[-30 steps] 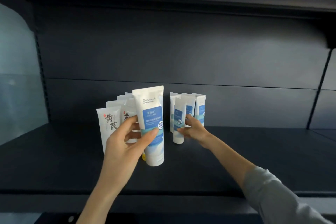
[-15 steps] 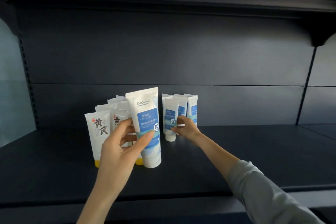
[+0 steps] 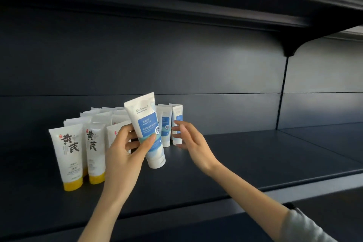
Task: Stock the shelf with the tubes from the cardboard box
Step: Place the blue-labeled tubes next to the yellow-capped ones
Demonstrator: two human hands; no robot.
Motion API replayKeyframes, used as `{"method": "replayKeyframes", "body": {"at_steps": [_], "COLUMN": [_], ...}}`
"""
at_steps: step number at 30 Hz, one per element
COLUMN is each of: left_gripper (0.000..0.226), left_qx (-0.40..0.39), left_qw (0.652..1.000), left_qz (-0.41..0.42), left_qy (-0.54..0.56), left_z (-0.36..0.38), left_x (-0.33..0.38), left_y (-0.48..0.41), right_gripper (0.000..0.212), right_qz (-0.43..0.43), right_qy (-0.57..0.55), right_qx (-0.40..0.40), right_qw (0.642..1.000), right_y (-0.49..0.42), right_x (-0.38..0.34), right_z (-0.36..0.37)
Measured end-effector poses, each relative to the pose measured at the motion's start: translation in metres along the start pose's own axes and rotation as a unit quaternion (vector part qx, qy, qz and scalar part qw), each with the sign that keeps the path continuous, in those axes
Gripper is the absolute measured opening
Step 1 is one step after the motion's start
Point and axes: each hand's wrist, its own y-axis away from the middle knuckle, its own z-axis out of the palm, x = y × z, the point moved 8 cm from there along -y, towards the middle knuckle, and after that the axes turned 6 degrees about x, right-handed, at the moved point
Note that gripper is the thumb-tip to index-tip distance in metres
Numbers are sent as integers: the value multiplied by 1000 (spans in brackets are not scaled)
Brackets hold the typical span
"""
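Note:
My left hand [image 3: 125,155] grips a white tube with a blue label [image 3: 146,124], tilted, cap down, just above the dark shelf [image 3: 245,163]. Behind it stand more blue-label tubes [image 3: 167,125], cap down, near the back. My right hand [image 3: 193,141] hovers open just in front of them, fingers spread, holding nothing. To the left stand several white tubes with yellow caps [image 3: 68,155] in rows. The cardboard box is out of view.
The shelf's back panel [image 3: 196,68] rises behind the tubes and an upper shelf [image 3: 216,4] overhangs. A vertical upright [image 3: 282,92] divides the bay on the right. The shelf's front lip [image 3: 294,192] runs across below my arms.
My right hand has let go of the small blue-label tube and drawn back from it, open. My left hand has tilted its tube and lifted it slightly. The view shifted left.

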Motion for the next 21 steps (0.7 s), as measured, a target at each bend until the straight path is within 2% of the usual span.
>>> {"method": "replayKeyframes", "body": {"at_steps": [2,4,6,8,13,21], "left_gripper": [27,28,27,27,28,40], "left_qx": [5,3,-2,-8,-8,11], "left_qw": [1000,1000,1000,1000,999,996], "left_qz": [-4,-1,6,10,26,55], "left_qy": [2,0,0,-7,-16,-62], "left_z": [4,10,16,20,24,20], "left_x": [-4,-4,-4,-4,1,6], "left_y": [0,1,4,7,13,20], "right_gripper": [32,45,63,70,73,74], "right_qz": [-36,-61,-87,-104,-120,-120], "right_qy": [19,38,64,86,74,38], "right_qx": [-42,-80,-89,-80,-30,-2], "right_qw": [998,994,990,988,990,992], "right_y": [18,32,42,47,52,48], "right_x": [-15,-25,-30,-32,-33,-34], "right_z": [4,11,15,17,16,23]}}
